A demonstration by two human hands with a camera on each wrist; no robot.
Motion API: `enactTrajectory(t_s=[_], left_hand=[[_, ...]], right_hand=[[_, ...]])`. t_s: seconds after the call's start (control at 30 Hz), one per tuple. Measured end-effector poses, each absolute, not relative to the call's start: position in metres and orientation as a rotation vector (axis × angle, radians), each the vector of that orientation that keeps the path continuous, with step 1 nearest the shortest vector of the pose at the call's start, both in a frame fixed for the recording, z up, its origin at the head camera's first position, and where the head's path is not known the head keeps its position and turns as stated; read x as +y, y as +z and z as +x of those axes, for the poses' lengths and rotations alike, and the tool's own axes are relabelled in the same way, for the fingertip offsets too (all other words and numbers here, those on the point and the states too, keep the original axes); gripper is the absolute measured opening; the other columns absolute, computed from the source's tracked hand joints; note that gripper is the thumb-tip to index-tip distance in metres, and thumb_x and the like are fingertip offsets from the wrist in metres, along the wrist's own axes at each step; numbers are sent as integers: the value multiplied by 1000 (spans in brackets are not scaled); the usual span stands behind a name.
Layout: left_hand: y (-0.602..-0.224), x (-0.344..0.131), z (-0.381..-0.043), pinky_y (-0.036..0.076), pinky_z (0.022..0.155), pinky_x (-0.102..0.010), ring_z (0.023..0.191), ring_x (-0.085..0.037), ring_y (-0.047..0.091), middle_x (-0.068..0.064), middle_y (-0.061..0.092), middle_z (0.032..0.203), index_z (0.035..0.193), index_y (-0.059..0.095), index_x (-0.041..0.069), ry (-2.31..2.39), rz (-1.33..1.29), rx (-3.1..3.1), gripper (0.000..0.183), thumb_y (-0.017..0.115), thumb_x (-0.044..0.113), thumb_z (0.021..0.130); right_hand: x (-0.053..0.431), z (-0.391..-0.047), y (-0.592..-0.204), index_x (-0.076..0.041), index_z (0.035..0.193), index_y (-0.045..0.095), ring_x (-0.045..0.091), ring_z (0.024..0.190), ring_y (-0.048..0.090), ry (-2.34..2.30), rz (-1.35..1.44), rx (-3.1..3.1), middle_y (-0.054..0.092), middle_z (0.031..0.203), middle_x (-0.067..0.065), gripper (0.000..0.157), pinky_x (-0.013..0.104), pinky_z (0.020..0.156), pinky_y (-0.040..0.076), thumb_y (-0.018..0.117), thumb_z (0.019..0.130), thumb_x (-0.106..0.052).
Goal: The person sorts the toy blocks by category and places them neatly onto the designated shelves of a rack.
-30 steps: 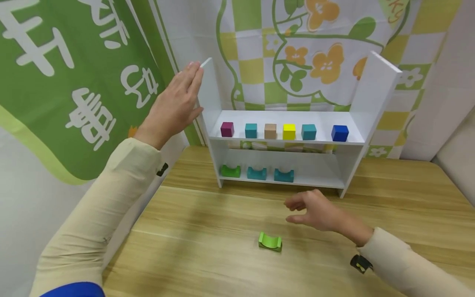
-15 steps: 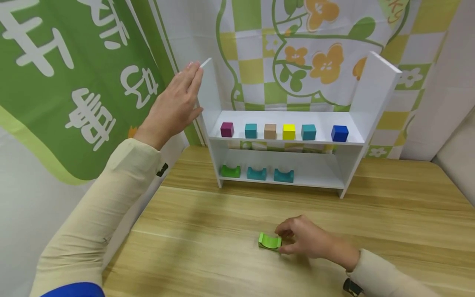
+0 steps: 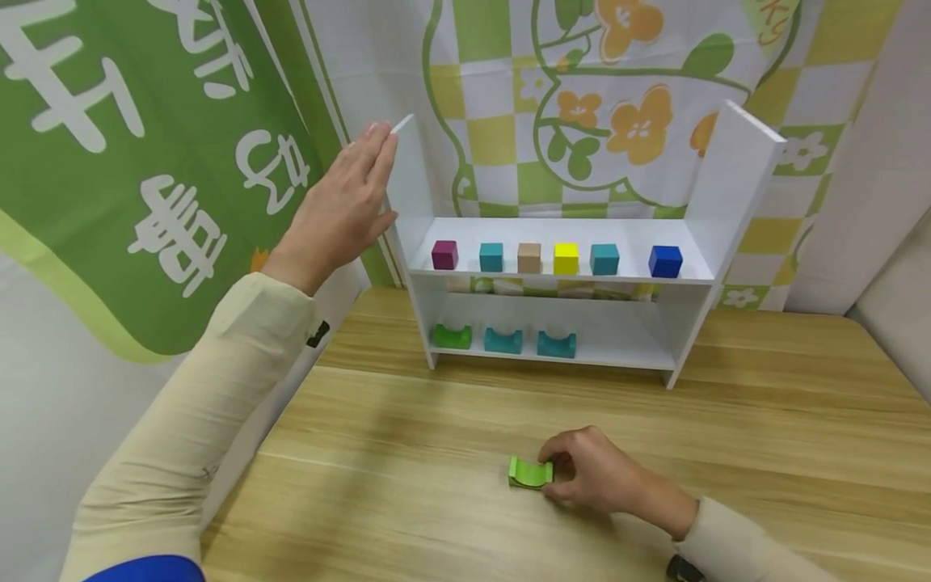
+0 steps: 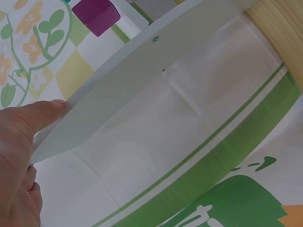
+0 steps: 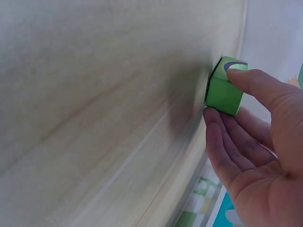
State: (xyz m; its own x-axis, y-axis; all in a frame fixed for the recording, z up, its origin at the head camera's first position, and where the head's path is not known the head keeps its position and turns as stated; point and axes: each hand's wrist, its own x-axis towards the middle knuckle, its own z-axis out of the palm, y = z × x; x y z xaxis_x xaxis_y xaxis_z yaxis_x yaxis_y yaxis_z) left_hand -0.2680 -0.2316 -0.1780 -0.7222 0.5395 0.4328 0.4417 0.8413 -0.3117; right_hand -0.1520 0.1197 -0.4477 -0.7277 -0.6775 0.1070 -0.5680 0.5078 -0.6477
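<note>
My right hand point(image 3: 600, 473) pinches the right end of a light green toy block with a curved hollow in its top point(image 3: 529, 473), which sits on the wooden table. In the right wrist view, the thumb lies on one side of this green block point(image 5: 223, 94) and the fingertips touch the other. My left hand point(image 3: 336, 206) rests with straight fingers against the left side panel point(image 3: 413, 174) of a white two-tier shelf. The left wrist view shows the thumb point(image 4: 45, 113) at the edge of that panel.
On the upper tier stands a row of small cubes, among them a purple cube point(image 3: 445, 255), a yellow cube point(image 3: 566, 259) and a blue cube point(image 3: 665, 261). A green notched block point(image 3: 452, 336) and two teal notched blocks point(image 3: 556, 344) sit on the lower tier. A patterned cloth point(image 3: 494, 137) hangs behind.
My right hand has come down and left from in front of the shelf to the light green block and closed on its end. The left hand has stayed put.
</note>
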Motion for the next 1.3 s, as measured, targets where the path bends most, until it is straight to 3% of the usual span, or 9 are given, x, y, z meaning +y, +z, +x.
enactTrajectory(t_s=[0.57, 0.83, 1.1, 1.3], left_hand=[[-179, -232, -268, 13, 138, -47, 165, -40, 14, -27, 13, 175, 165, 12, -10, 261, -719, -2485, 90, 71, 16, 102], [-179, -233, -269, 16, 138, -49, 165, -40, 15, -27, 14, 175, 165, 14, -10, 258, -725, -2479, 89, 71, 15, 102], [-179, -232, -269, 15, 138, -48, 165, -40, 15, -27, 13, 175, 165, 13, -10, 257, -722, -2479, 90, 71, 16, 102], [-179, -233, -269, 14, 138, -48, 165, -39, 15, -26, 13, 176, 165, 13, -9, 260, -718, -2484, 89, 71, 15, 102]], right_hand=[[154, -165, -437, -5, 114, 79, 14, 94, 78, -1043, -926, 2652, 81, 113, 9, 31, 24, 79, 67, 88, 86, -15], [185, -184, -422, -1, 115, 79, 21, 95, 79, -1053, -928, 2725, 80, 114, 13, 30, 35, 81, 69, 86, 87, -12], [216, -205, -409, -3, 111, 81, 23, 95, 79, -1045, -911, 2864, 81, 110, 12, 28, 35, 80, 69, 88, 85, -7], [230, -222, -402, -1, 112, 80, 29, 95, 80, -997, -783, 2933, 80, 111, 19, 30, 36, 78, 69, 88, 85, -9]])
